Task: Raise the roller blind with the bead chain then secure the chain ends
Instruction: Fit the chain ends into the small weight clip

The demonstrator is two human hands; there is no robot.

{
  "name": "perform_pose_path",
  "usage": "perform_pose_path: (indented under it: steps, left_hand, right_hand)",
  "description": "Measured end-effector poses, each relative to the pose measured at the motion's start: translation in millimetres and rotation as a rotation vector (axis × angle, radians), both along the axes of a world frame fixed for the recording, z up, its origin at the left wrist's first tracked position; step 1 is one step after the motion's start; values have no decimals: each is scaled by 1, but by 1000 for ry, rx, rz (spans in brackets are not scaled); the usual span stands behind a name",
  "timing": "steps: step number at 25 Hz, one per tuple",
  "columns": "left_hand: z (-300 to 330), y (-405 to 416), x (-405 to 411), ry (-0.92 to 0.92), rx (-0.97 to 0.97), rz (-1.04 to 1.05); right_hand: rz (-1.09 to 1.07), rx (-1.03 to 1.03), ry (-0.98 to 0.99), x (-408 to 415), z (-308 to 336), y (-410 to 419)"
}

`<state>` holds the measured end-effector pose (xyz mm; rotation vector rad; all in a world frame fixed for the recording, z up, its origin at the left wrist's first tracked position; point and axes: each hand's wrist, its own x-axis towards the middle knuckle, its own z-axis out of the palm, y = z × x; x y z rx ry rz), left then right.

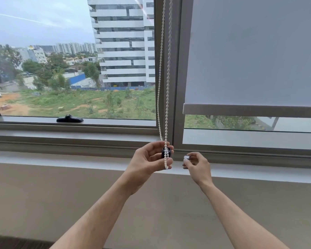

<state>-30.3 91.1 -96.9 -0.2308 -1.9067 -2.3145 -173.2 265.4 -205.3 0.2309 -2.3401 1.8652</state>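
A white bead chain hangs in two strands down the window's middle post. My left hand pinches the chain's lower ends together against a small black piece between thumb and fingers; a short tail of beads dangles below. To the right, my right hand holds a small shiny silver clip at its fingertips, apart from the chain. The grey roller blind covers most of the right pane, with its bottom bar a little above the sill.
The left pane is uncovered and shows buildings and a green lot. A black window handle lies on the lower frame. A pale sill ledge runs across below the window, with a beige wall under it.
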Motion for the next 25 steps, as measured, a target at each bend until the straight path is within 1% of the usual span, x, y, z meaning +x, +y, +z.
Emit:
perform_pose_path:
  steps: [4,7,13,15,19,25]
  left_hand:
    - [0,-2,-1,-9,3,13]
    - [0,-1,0,-23,10,23]
    - [0,2,3,-52,3,35]
    - [0,3,3,-58,10,38]
    - [0,4,2,-46,9,14]
    - [3,3,4,-21,28,-12]
  right_hand:
    - [115,-92,88,20,38,-11]
    - [169,-203,97,31,64,-15]
    - [325,-373,204,53,103,-14]
    - [384,-343,255,60,111,-14]
    - [424,-268,333,77,122,-16]
    - [464,-196,332,89,122,-22]
